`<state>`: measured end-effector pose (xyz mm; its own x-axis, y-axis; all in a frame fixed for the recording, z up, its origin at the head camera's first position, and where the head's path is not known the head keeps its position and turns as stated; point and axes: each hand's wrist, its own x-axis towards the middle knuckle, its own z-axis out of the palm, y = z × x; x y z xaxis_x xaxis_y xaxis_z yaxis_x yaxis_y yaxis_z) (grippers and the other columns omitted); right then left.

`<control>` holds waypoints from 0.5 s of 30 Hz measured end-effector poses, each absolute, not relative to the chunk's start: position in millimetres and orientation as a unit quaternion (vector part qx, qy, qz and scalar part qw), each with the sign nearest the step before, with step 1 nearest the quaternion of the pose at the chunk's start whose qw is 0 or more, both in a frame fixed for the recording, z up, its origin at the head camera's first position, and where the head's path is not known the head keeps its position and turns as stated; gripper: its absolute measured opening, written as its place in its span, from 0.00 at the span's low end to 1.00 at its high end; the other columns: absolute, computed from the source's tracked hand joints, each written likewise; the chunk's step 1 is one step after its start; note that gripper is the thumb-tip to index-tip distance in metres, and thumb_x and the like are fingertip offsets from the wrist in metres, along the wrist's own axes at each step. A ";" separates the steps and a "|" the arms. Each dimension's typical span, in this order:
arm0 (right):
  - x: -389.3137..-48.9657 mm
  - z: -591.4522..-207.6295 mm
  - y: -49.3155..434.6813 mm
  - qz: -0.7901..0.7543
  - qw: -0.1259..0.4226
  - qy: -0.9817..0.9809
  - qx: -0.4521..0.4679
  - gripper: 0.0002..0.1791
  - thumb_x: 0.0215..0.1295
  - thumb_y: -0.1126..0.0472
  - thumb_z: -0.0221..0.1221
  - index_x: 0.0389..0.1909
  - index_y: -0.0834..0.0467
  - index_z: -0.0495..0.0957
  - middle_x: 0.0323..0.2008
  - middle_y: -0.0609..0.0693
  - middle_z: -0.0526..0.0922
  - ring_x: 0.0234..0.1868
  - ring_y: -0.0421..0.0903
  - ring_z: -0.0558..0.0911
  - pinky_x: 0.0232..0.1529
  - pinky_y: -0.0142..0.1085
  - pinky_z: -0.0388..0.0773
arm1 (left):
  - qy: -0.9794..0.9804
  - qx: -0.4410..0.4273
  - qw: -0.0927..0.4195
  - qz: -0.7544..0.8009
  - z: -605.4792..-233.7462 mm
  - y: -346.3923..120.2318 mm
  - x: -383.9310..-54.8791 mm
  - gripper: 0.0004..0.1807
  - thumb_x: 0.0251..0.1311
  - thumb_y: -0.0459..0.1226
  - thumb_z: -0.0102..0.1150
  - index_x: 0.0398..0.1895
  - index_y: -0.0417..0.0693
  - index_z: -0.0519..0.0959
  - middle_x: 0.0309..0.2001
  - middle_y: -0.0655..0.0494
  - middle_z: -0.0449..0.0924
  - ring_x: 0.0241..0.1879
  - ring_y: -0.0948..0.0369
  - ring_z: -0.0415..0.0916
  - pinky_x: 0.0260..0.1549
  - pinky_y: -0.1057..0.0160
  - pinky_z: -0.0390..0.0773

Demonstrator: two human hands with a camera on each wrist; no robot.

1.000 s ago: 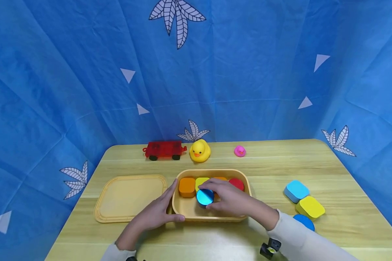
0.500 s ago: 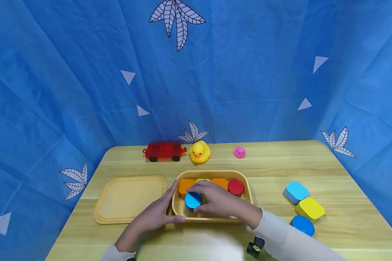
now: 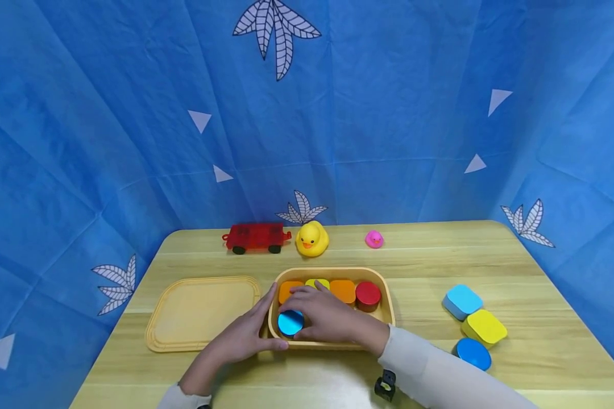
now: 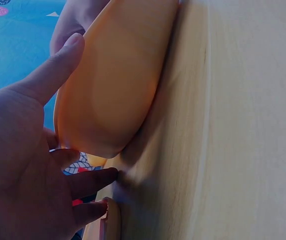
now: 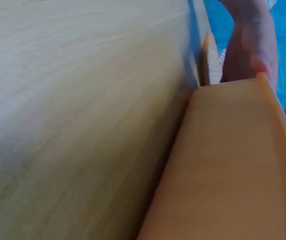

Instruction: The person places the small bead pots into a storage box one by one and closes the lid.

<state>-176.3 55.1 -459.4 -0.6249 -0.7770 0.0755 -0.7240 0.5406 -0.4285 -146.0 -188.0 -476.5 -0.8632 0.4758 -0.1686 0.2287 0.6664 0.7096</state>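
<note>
In the head view my right hand [image 3: 327,314] holds a blue round block [image 3: 290,322] between thumb and fingers, inside the left front corner of a tan oblong box [image 3: 387,315]. Along the box's back wall stand an orange block [image 3: 290,288], a yellow block [image 3: 317,282] partly hidden by my right hand, another orange block [image 3: 343,291] and a red round block [image 3: 368,293]. My left hand [image 3: 240,335] rests against the box's left front corner, fingers nearly straight. The left wrist view shows its thumb [image 4: 68,55] lying at the box rim.
A flat tan lid [image 3: 204,312] lies left of the box. On the right are a light blue block [image 3: 463,301], a yellow block [image 3: 484,328] and a blue round block [image 3: 473,354]. Behind stand a red wagon [image 3: 256,236], a yellow duck [image 3: 312,239] and a pink duck [image 3: 374,239].
My right hand has carried the blue round block leftward and nearer inside the box, to the left front corner. The left hand has stayed at the box's corner.
</note>
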 end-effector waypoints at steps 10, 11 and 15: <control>-173.6 -462.7 54.3 -0.191 0.058 0.881 -0.430 0.29 0.65 0.49 0.71 0.66 0.40 0.78 0.66 0.33 0.78 0.77 0.48 0.65 0.75 0.68 0.52 | 0.893 0.193 0.179 0.365 -474.9 -186.8 -144.9 0.62 0.61 0.61 0.67 0.85 0.67 0.33 0.84 0.49 0.40 0.76 0.37 0.56 0.68 0.33 0.66; -173.3 -462.8 54.2 -0.190 0.057 0.881 -0.430 0.29 0.65 0.49 0.71 0.67 0.39 0.78 0.66 0.33 0.78 0.77 0.48 0.65 0.75 0.68 0.51 | 0.893 0.193 0.179 0.365 -475.0 -186.9 -145.0 0.62 0.61 0.61 0.67 0.85 0.67 0.33 0.84 0.49 0.40 0.77 0.38 0.56 0.68 0.33 0.66; -172.8 -463.6 53.6 -0.188 0.053 0.881 -0.430 0.30 0.64 0.48 0.71 0.68 0.39 0.77 0.67 0.33 0.78 0.77 0.48 0.64 0.75 0.68 0.50 | 0.893 0.192 0.179 0.366 -475.0 -187.5 -145.4 0.62 0.61 0.61 0.68 0.85 0.68 0.32 0.84 0.49 0.39 0.77 0.38 0.54 0.68 0.33 0.64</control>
